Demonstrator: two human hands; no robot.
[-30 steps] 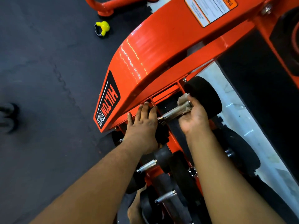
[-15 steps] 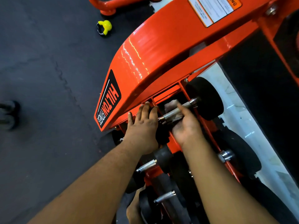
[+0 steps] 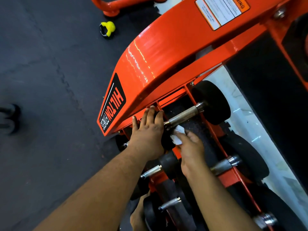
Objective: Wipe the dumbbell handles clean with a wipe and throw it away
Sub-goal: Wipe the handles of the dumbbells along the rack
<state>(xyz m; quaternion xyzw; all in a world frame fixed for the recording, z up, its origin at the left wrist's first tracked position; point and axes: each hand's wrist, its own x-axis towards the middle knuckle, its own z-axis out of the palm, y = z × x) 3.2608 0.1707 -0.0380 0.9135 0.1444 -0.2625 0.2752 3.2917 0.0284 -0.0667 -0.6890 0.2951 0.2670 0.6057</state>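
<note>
Dumbbell handles: five metal handles show on the orange rack (image 3: 166, 52). The top dumbbell handle (image 3: 183, 115) is knurled, bare along its length, and runs between a black head (image 3: 211, 102) on the right and a head hidden under the left hand. A second handle (image 3: 223, 164) lies below it at right, a third (image 3: 151, 171) at lower left, a fourth (image 3: 170, 203) lower still, and a fifth (image 3: 265, 220) at the bottom right edge, blurred.

Wipe (image 3: 177, 135): one, white, crumpled, just below the left end of the top handle.

Hands: two. The left hand (image 3: 148, 135) lies flat with fingers spread over the left head of the top dumbbell, gripping nothing. The right hand (image 3: 190, 147) has its fingers closed around the wipe.

Kettlebell (image 3: 107, 28): one, yellow with a black grip, on the dark floor (image 3: 41, 72), well apart from the rack.

Label (image 3: 112, 106): one, black, reading HILTON FITNESS.

Change against the earlier frames: a second ago the right hand held the wipe around the right end of the top handle; half a second ago, around its middle; it is now off the handle at the left end. The left hand has stayed put.
</note>
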